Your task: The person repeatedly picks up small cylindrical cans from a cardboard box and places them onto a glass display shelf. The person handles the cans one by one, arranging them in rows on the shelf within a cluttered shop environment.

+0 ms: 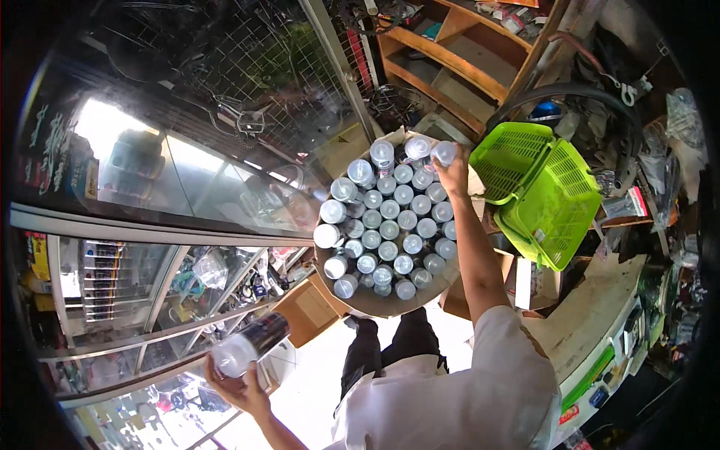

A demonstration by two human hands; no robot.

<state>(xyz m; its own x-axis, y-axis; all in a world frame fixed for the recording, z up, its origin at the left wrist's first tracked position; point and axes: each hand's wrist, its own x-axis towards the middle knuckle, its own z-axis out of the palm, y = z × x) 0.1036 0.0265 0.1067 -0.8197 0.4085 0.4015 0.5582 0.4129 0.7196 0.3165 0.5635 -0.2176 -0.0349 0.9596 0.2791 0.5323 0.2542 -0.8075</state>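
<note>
Translucent whitish plastic caps are topping dozens of upright cylindrical cans, which are standing packed inside a brown cardboard carton. Taking the carton's middle as the dial's centre, the right hand is reaching to between one and two o'clock, its fingers grasping a pale-capped can by the top; the lower part is hiding from view. Near eight o'clock, well apart from the carton, the left hand is grasping a dark cylindrical can with a translucent cap, its fingers curling around the capped end; that can is tilting, its dark end pointing toward two o'clock. Between two and three o'clock, a lime-green slotted plastic basket is sitting beside the right forearm. Toward nine o'clock, a metal-framed glass display case is standing.
</note>
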